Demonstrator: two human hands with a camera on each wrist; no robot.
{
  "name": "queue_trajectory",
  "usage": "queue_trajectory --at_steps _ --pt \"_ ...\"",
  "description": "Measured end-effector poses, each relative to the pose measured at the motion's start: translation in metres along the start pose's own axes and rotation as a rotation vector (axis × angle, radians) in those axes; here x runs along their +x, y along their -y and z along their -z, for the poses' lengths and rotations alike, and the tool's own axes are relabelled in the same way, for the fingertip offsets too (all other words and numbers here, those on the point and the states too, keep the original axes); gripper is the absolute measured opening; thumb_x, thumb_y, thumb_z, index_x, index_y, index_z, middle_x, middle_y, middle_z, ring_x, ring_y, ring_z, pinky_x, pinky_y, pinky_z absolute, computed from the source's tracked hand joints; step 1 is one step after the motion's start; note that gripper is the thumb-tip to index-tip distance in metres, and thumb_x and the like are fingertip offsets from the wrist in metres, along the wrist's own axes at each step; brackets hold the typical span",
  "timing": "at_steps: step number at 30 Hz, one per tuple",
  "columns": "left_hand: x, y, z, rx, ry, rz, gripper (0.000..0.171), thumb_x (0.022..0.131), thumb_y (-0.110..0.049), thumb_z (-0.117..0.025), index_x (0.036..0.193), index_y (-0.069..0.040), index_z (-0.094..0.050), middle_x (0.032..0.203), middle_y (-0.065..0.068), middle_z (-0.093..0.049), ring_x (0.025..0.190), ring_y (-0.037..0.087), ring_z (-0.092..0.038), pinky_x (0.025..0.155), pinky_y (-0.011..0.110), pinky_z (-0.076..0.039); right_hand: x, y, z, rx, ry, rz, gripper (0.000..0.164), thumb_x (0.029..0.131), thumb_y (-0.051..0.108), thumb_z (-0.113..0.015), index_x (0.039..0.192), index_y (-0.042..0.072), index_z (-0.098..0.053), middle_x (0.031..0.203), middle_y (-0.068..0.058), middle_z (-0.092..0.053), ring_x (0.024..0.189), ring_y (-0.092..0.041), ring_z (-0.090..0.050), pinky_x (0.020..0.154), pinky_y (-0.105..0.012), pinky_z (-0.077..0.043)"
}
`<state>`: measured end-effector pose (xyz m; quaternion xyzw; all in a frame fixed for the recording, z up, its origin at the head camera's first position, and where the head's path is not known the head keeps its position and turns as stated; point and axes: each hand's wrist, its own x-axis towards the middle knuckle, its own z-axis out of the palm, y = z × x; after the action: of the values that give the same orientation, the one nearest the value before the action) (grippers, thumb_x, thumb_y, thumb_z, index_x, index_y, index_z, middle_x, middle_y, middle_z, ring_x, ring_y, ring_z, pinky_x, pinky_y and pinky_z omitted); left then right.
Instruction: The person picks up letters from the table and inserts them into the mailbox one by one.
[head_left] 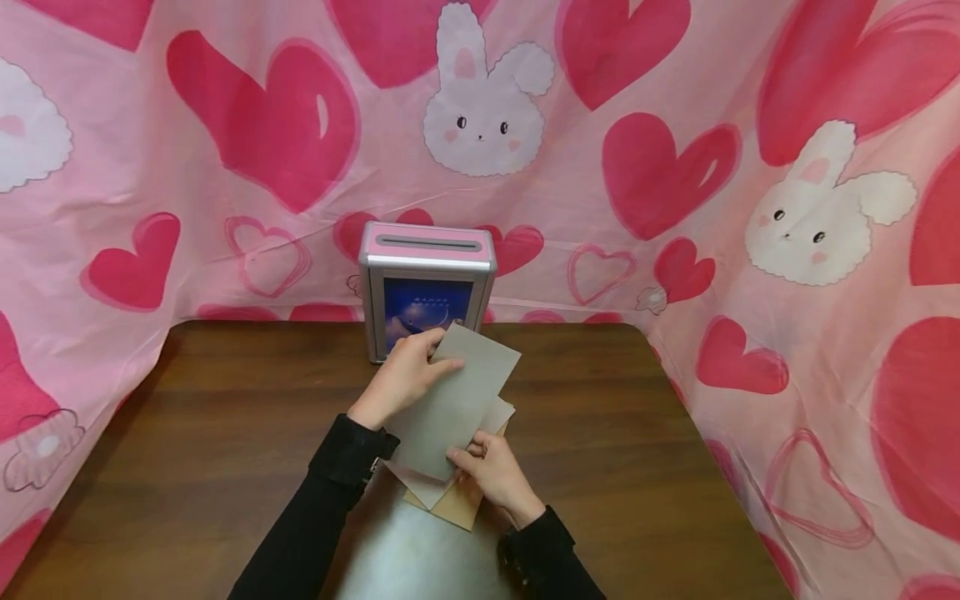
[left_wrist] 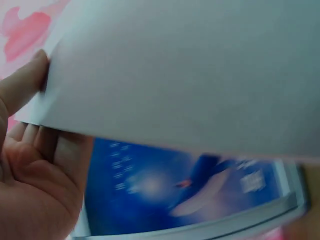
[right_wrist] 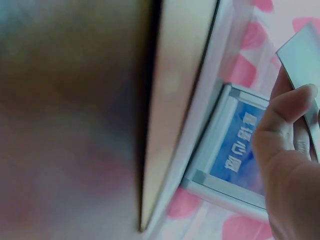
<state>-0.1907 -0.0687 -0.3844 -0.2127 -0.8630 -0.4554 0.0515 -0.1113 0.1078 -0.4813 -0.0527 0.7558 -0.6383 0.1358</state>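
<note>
My left hand (head_left: pixel 405 371) pinches the upper left edge of a pale grey rectangular sheet (head_left: pixel 450 408), thumb on its face. Lower down, my right hand (head_left: pixel 497 475) grips the right edge of that sheet along with the papers under it, a whitish piece (head_left: pixel 422 487) and a brown kraft-coloured piece (head_left: pixel 457 508). They fan out at different angles; whether any is an envelope I cannot tell. In the left wrist view the sheet (left_wrist: pixel 190 75) spreads wide and the left fingers (left_wrist: pixel 47 145) curl beneath it. Close-up layered paper edges (right_wrist: pixel 175 100) blur in the right wrist view.
Just beyond the hands, an upright silver-framed box (head_left: pixel 427 279) with a blue picture front and a slot in its pink top stands at the table's back edge. The brown wooden table (head_left: pixel 225 442) is backed by a pink cloth (head_left: pixel 480 192) with hearts and rabbits.
</note>
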Motion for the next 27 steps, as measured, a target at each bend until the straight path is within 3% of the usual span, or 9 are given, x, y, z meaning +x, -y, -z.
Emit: queue_trajectory --at_steps 3,7,9,12,15,20,24,27 --pt "-0.004 -0.013 0.008 0.060 -0.081 -0.112 0.022 0.087 -0.022 -0.069 0.104 -0.012 -0.060 0.078 0.004 -0.066 0.065 0.012 -0.060 0.055 0.031 -0.051 0.004 0.010 0.005 -0.013 -0.007 0.038 0.022 0.090 0.012 -0.065 0.085 -0.009 -0.058 0.085 -0.037 -0.067 0.075 -0.051 -0.061 0.068 -0.053 -0.055" --pt "-0.009 -0.027 0.018 0.135 -0.180 -0.237 0.030 0.084 -0.019 -0.072 0.110 -0.010 -0.061 0.081 0.005 -0.070 0.069 0.012 -0.066 0.057 0.034 -0.058 0.007 0.037 0.010 -0.018 -0.016 0.100 0.016 0.090 0.005 -0.062 0.100 -0.008 -0.065 0.096 -0.032 -0.069 0.083 -0.052 -0.059 0.078 -0.066 -0.049" --pt "-0.010 -0.033 0.024 0.166 -0.214 -0.280 0.031 0.083 -0.018 -0.073 0.110 -0.009 -0.061 0.081 0.006 -0.071 0.070 0.014 -0.068 0.057 0.035 -0.059 0.007 0.052 0.012 -0.044 -0.021 0.128 0.020 0.090 0.002 -0.061 0.108 -0.008 -0.065 0.102 -0.030 -0.069 0.086 -0.049 -0.060 0.079 -0.065 -0.050" --pt "-0.013 -0.040 0.033 0.199 -0.250 -0.329 0.031 0.082 -0.018 -0.073 0.109 -0.007 -0.060 0.081 0.007 -0.071 0.072 0.016 -0.069 0.058 0.036 -0.060 0.008 0.071 0.015 -0.094 -0.026 0.151 0.023 0.091 0.000 -0.060 0.112 -0.008 -0.064 0.105 -0.029 -0.068 0.089 -0.046 -0.061 0.077 -0.048 -0.056" --pt "-0.012 -0.045 0.044 0.223 -0.281 -0.375 0.032 0.081 -0.015 -0.074 0.107 -0.004 -0.059 0.080 0.009 -0.071 0.073 0.018 -0.070 0.059 0.037 -0.061 0.021 0.075 0.018 -0.150 -0.043 0.192 0.024 0.091 0.002 -0.061 0.114 -0.004 -0.064 0.105 -0.024 -0.070 0.088 -0.037 -0.065 0.075 -0.042 -0.057" --pt "-0.009 -0.049 0.060 0.259 -0.348 -0.430 0.035 0.078 -0.013 -0.077 0.106 -0.003 -0.060 0.074 0.010 -0.070 0.066 0.017 -0.068 0.055 0.037 -0.060 0.044 0.083 0.024 -0.239 -0.074 0.307 0.026 0.090 0.006 -0.063 0.115 0.002 -0.066 0.105 -0.016 -0.072 0.086 -0.031 -0.068 0.076 -0.051 -0.057" --pt "-0.007 -0.054 0.074 0.277 -0.410 -0.465 0.040 0.076 -0.013 -0.078 0.110 -0.002 -0.060 0.069 0.010 -0.065 0.059 0.016 -0.059 0.051 0.035 -0.054 0.052 0.107 0.027 -0.300 -0.078 0.397 0.027 0.090 0.008 -0.064 0.116 0.004 -0.067 0.105 -0.014 -0.072 0.087 -0.026 -0.067 0.076 -0.044 -0.058" --pt "-0.004 -0.059 0.086 0.273 -0.453 -0.498 0.038 0.075 -0.012 -0.078 0.107 -0.001 -0.061 0.065 0.010 -0.061 0.056 0.018 -0.051 0.051 0.035 -0.051 0.051 0.135 0.026 -0.325 -0.081 0.460 0.027 0.090 0.004 -0.064 0.117 0.001 -0.066 0.106 -0.018 -0.071 0.087 -0.025 -0.066 0.075 -0.046 -0.057"
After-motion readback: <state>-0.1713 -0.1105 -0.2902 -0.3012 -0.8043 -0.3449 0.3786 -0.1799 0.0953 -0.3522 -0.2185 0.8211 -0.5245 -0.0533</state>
